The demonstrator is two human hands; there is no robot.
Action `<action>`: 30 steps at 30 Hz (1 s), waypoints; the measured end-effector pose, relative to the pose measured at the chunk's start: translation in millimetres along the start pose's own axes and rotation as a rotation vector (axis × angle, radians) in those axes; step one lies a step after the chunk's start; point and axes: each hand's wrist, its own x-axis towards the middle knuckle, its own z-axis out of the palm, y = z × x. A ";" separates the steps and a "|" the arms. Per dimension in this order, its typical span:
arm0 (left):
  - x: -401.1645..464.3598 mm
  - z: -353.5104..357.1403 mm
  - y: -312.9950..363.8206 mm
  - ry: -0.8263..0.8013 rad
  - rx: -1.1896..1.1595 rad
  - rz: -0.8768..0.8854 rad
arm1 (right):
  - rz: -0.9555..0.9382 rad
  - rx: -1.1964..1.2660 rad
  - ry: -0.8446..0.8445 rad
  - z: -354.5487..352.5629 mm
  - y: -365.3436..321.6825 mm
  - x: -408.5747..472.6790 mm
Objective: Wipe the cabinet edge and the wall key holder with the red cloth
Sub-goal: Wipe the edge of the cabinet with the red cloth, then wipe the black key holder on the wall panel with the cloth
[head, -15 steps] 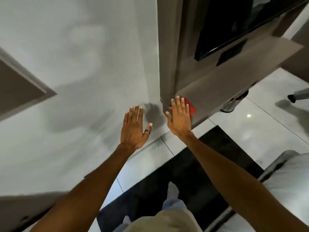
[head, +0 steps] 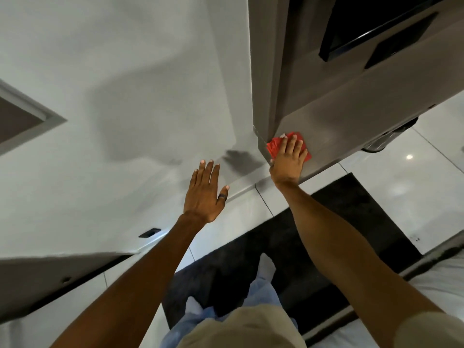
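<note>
My right hand (head: 288, 159) lies flat on the red cloth (head: 275, 144), pressing it onto the top of the grey-brown cabinet (head: 351, 116) at its near left corner. Red shows around the fingers on both sides. My left hand (head: 204, 194) hovers with fingers spread and empty in front of the white wall (head: 113, 84), a dark ring on its thumb. No wall key holder is recognisable in the head view.
A dark screen (head: 376, 23) hangs above the cabinet. A black rug (head: 339, 222) covers the glossy tiled floor under my feet. A bed edge (head: 439, 285) sits at the lower right, a framed opening (head: 22, 116) at the left, and a small dark plate (head: 149, 232) low on the wall.
My right hand has slid right and a little farther onto the cabinet top with the cloth, so more red shows. My left hand has barely moved.
</note>
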 end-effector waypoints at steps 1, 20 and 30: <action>-5.3 -2.8 -6.0 0.014 -0.002 0.001 | 0.006 0.009 0.023 2.3 -3.5 -6.7; -199.1 -233.6 -265.7 1.089 0.208 -0.039 | -0.569 1.767 0.000 -88.2 -386.0 -250.2; -279.5 -286.4 -406.4 1.256 0.329 -0.218 | -1.095 0.977 0.904 -74.4 -550.2 -300.7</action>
